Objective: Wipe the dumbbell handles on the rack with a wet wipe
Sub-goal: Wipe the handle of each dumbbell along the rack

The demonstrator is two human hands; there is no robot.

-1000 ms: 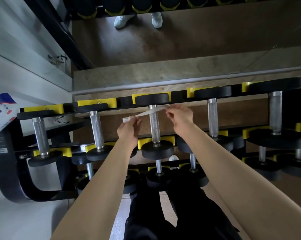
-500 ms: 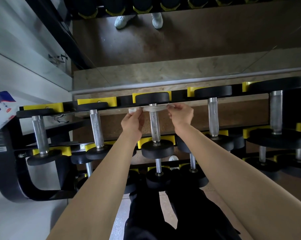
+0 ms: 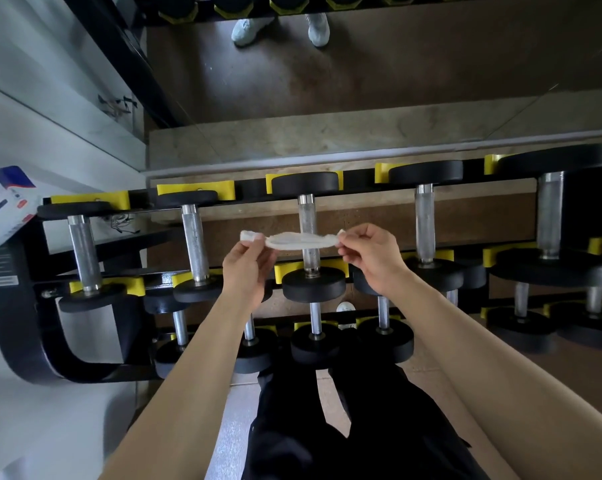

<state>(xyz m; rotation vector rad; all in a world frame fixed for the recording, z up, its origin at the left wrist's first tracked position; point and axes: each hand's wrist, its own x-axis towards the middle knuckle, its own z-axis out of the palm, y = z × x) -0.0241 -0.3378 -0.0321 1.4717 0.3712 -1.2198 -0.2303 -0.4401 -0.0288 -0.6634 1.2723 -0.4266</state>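
A white wet wipe (image 3: pixel 301 240), rolled into a strip, stretches across the knurled chrome handle (image 3: pixel 307 218) of the middle dumbbell on the top shelf. My left hand (image 3: pixel 247 266) pinches the strip's left end. My right hand (image 3: pixel 370 256) pinches its right end. The strip lies against the lower half of that handle, above the near black head (image 3: pixel 313 284). Other dumbbells with chrome handles stand to the left (image 3: pixel 194 244) and to the right (image 3: pixel 425 223) on the same shelf.
The black rack (image 3: pixel 26 323) with yellow cradles holds a lower row of dumbbells (image 3: pixel 315 344) beneath my forearms. A blue-and-white wipe pack (image 3: pixel 1 206) sits at the rack's left end. A mirror behind the rack reflects white shoes (image 3: pixel 279 27). My dark trousers fill the bottom centre.
Both hands have drawn the wipe strip down the middle handle, from just under the far head toward the near head.
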